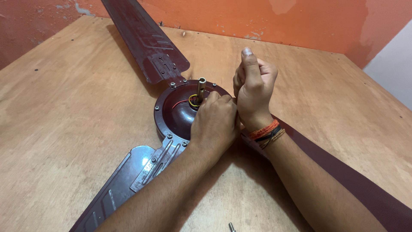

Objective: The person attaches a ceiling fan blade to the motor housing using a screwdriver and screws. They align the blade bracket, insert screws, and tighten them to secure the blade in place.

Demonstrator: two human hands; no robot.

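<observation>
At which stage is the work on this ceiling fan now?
Done: two blades are bolted to the motor housing, a third lies under the right arm. In hand: the left hand and right hand work at the wires beside the brass shaft. Left: one loose screw lies on the wooden table.

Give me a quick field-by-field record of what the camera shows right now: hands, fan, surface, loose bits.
Left hand: resting on the fan hub, fingers by the brass shaft
Right hand: closed in a fist beside the shaft, thumb up; what it pinches is hidden
Wrist: orange and black threads on the right wrist
Wires: red and yellow wires at the shaft base
Blades: three maroon blades; far blade, near-left blade, right blade under the right forearm
Surface: plywood table
Loose bits: one screw at the near edge
Backdrop: orange wall
</observation>
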